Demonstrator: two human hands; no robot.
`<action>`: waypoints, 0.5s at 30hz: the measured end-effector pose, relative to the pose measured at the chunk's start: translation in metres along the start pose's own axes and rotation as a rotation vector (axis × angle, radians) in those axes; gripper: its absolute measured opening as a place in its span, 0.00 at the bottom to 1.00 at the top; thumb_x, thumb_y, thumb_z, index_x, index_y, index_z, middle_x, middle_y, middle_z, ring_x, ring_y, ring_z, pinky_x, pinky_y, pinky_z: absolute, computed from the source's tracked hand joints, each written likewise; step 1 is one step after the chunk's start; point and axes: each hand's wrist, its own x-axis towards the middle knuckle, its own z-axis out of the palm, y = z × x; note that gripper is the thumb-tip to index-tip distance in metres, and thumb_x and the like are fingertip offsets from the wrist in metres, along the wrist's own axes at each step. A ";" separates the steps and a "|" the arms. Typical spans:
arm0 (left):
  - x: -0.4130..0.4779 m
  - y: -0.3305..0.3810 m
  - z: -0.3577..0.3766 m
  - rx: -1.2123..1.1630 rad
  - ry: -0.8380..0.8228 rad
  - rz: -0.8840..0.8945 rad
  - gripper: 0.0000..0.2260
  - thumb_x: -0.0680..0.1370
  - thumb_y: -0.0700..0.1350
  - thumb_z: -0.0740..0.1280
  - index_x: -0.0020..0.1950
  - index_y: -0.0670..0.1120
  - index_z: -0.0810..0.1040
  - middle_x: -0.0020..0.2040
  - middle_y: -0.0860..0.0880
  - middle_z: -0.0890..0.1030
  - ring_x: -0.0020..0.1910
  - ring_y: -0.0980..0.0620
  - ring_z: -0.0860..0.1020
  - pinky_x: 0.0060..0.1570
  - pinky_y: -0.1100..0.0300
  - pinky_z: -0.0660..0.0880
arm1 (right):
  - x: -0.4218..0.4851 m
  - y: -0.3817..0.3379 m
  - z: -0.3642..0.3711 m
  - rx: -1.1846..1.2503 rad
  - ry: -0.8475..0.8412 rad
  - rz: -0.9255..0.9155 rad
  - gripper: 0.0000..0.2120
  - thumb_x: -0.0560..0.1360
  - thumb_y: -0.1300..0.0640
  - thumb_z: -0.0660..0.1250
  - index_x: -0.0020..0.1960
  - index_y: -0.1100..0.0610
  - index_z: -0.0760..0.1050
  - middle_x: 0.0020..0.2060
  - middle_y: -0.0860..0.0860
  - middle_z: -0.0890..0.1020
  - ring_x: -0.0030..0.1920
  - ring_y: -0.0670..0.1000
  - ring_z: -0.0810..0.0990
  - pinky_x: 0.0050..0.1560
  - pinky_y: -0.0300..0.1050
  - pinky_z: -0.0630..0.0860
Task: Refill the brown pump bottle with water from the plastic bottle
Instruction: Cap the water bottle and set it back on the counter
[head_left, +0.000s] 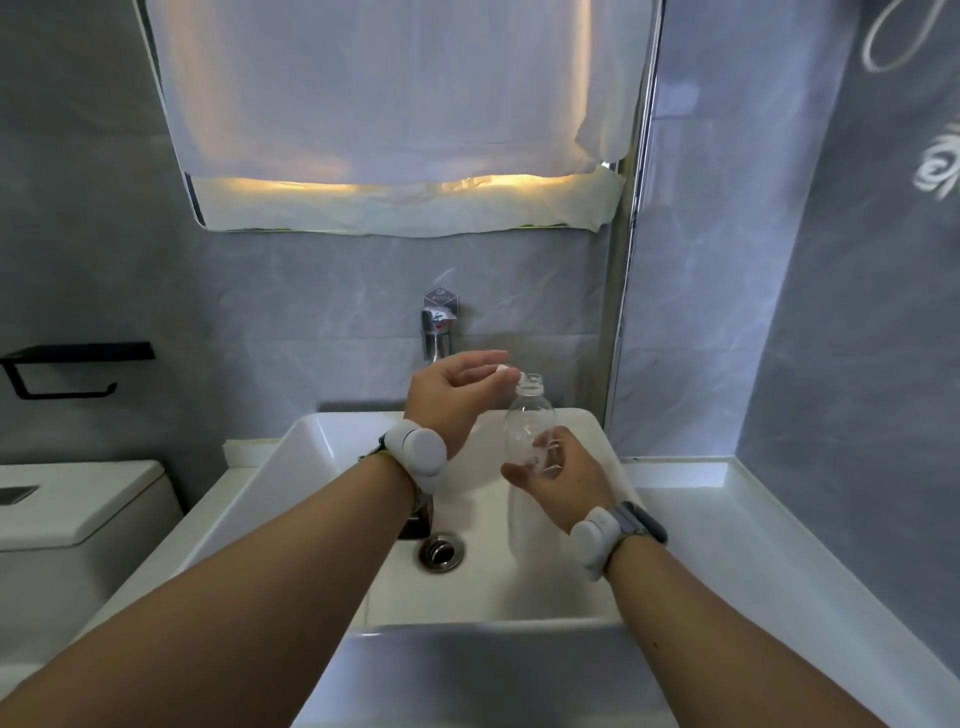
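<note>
Your forearms come in from the bottom edge, a white band on each wrist, and meet over the sink (322, 441). Your right hand (563, 480) holds the plastic bottle (530, 423) around its middle, fingers curled round it. The bottle stands close to upright above the basin, to the right of the drain (441, 553). Your left hand (452, 392) is raised higher and pinches the white cap (503, 370) at its fingertips, just beside the open bottle mouth and off it. So each grip is closed on something: the bottle in the right, the cap in the left.

The step in hand looks like the uncapping, just finished, with pouring not yet begun. How much water the bottle holds I cannot tell.

A dark brownish thing (417, 519) shows under your left wrist by the drain, mostly hidden. It is probably the brown pump bottle, but I cannot confirm that, nor whether its top is off.

Next, you will likely want to set the cap on the counter (701, 493) and steady the pump bottle with your left hand. Then tip the plastic bottle slowly, since the opening is probably narrow.
</note>
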 end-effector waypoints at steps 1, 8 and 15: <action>0.002 0.001 0.002 -0.016 0.010 -0.012 0.14 0.75 0.43 0.81 0.59 0.45 0.87 0.51 0.45 0.90 0.51 0.46 0.89 0.50 0.57 0.85 | -0.001 -0.001 0.000 -0.001 0.005 -0.006 0.30 0.60 0.28 0.75 0.54 0.42 0.71 0.46 0.40 0.82 0.46 0.42 0.82 0.45 0.40 0.78; 0.009 -0.005 0.010 -0.038 0.033 -0.084 0.09 0.74 0.44 0.82 0.52 0.45 0.89 0.50 0.43 0.90 0.50 0.44 0.89 0.52 0.49 0.86 | -0.001 -0.003 0.000 -0.005 0.003 -0.028 0.25 0.67 0.34 0.78 0.56 0.42 0.71 0.45 0.38 0.81 0.46 0.39 0.81 0.41 0.35 0.74; 0.009 -0.004 0.016 0.000 -0.038 -0.090 0.10 0.75 0.43 0.80 0.56 0.44 0.89 0.50 0.43 0.90 0.50 0.45 0.89 0.43 0.57 0.85 | -0.002 -0.007 -0.001 -0.010 0.006 -0.043 0.26 0.68 0.34 0.77 0.59 0.42 0.71 0.45 0.34 0.79 0.45 0.36 0.79 0.40 0.29 0.71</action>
